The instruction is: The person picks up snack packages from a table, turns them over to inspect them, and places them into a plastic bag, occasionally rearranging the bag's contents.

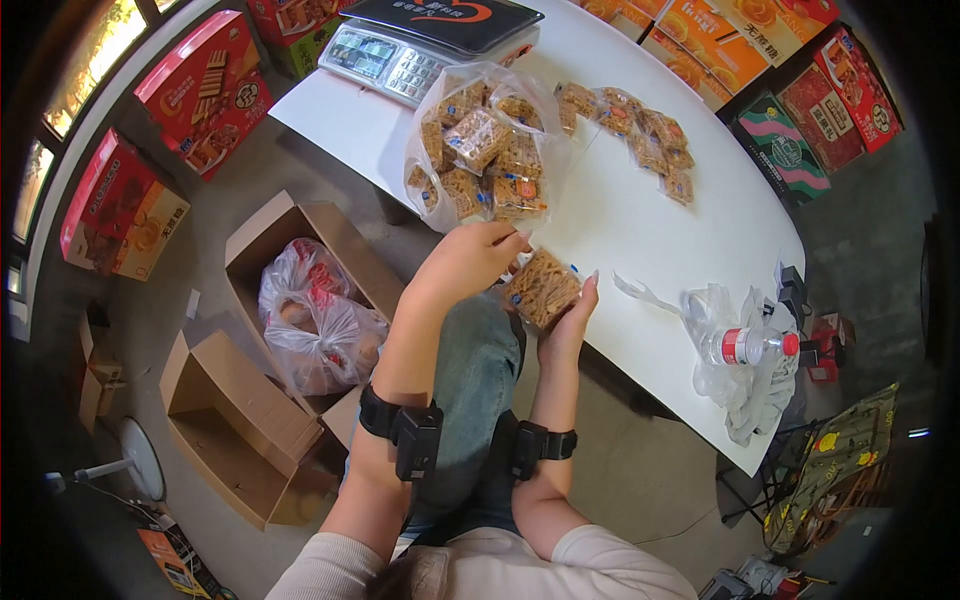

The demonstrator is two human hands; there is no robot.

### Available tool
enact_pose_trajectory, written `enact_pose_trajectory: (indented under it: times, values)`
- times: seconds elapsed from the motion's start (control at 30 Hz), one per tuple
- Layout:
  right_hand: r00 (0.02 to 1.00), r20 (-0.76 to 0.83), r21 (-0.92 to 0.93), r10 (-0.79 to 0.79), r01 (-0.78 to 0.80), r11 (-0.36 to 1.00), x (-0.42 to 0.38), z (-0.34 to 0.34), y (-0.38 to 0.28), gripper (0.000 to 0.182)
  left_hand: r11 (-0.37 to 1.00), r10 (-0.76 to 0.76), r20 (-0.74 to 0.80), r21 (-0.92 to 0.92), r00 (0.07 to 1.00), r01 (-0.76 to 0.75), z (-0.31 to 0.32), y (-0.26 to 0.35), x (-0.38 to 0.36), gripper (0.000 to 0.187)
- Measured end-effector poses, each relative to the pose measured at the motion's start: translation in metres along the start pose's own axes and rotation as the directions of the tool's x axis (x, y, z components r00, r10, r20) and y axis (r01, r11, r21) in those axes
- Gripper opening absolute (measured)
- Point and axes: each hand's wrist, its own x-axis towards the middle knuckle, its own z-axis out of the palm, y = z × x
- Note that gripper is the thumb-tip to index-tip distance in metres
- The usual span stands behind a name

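Observation:
A clear-wrapped square of golden, clustered snack cake [543, 289] rests in my right hand [572, 318] at the near edge of the table, thumb up along its side. My left hand [468, 262] is bent over just left of it, fingertips pinched together near the wrapper's upper corner. Whether they grip the wrapper is too small to make out. Right behind my left hand stands an open, thin plastic bag [553, 150] filled with several similar wrapped snack cakes [478, 140]. More wrapped snack cakes [650, 135] lie in a loose cluster to the bag's right.
A digital scale [395, 60] sits behind the bag. At the table's right end a red-capped bottle [745, 346] lies on crumpled plastic bags [745, 400]. On the floor at left are an open carton [375, 250] holding stuffed plastic bags [315, 310] and another open carton [235, 400].

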Motion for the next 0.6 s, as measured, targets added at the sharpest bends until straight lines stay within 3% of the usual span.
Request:
enact_pose_trajectory:
  times: [0.23, 0.33, 0.43, 0.53, 0.6]
  values:
    - [0.985, -0.165, 0.062, -0.044, 0.055, 0.997, 0.009, -0.01, 0.01, 0.059, 0.999, -0.021, 0.002, 0.041, 1.0, 0.021, 0.001, -0.006, 0.003, 0.031]
    - [0.991, -0.106, 0.068, -0.077, 0.084, 0.994, 0.004, -0.009, 0.004, 0.056, 1.0, -0.026, 0.014, -0.008, 1.0, 0.027, 0.001, -0.004, 0.002, 0.032]
    - [0.997, -0.06, 0.119, -0.045, 0.052, 0.991, 0.002, -0.006, -0.001, 0.054, 0.997, 0.001, -0.004, 0.08, 1.0, -0.001, 0.002, -0.002, -0.001, 0.036]
    - [0.997, -0.049, 0.182, -0.063, 0.071, 0.981, 0.0, -0.002, -0.002, 0.052, 0.994, -0.03, 0.091, 0.112, 0.995, 0.02, 0.001, 0.004, -0.005, 0.042]
    - [0.996, 0.077, 0.153, -0.033, 0.021, 0.988, 0.0, -0.007, -0.001, 0.051, 0.969, -0.048, 0.076, 0.247, 0.996, 0.028, 0.0, 0.005, -0.005, 0.045]
